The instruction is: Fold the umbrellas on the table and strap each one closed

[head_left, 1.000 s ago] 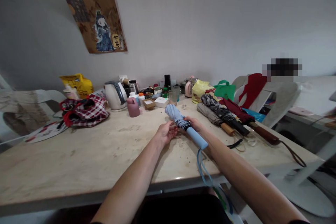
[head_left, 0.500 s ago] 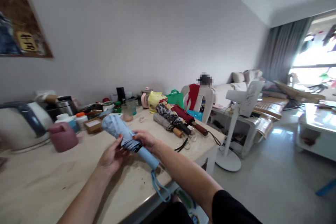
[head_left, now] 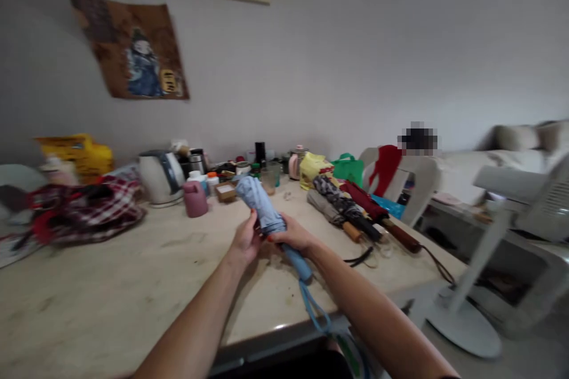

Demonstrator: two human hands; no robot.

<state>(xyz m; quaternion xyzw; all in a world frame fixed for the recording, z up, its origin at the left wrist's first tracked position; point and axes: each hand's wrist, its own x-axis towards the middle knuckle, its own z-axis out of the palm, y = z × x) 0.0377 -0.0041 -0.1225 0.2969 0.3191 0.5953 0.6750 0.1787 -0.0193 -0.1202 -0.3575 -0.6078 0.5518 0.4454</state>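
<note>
A folded light-blue umbrella (head_left: 262, 204) is held above the table near its front edge, tilted with its handle toward me and a blue wrist strap dangling. My left hand (head_left: 248, 238) grips the canopy from the left side. Around the lower canopy, close to the handle, my right hand (head_left: 293, 234) is closed. To the right lie several other folded umbrellas: a grey one (head_left: 325, 207) with a wooden handle, a black-and-white patterned one (head_left: 340, 198) and a dark red one (head_left: 364, 201) with a brown handle.
A pink jug (head_left: 195, 198), a white kettle (head_left: 160, 177) and small bottles line the back of the table (head_left: 133, 296). Plaid cloth (head_left: 111, 204) and a yellow bag (head_left: 95, 157) are at left. A white fan (head_left: 480, 272) stands right of the table. Another person's head shows behind a chair.
The view has swung to the left, bringing the plaid cloth, yellow bag and whole wall poster into sight. Both hands still hold the blue umbrella in much the same grip.
</note>
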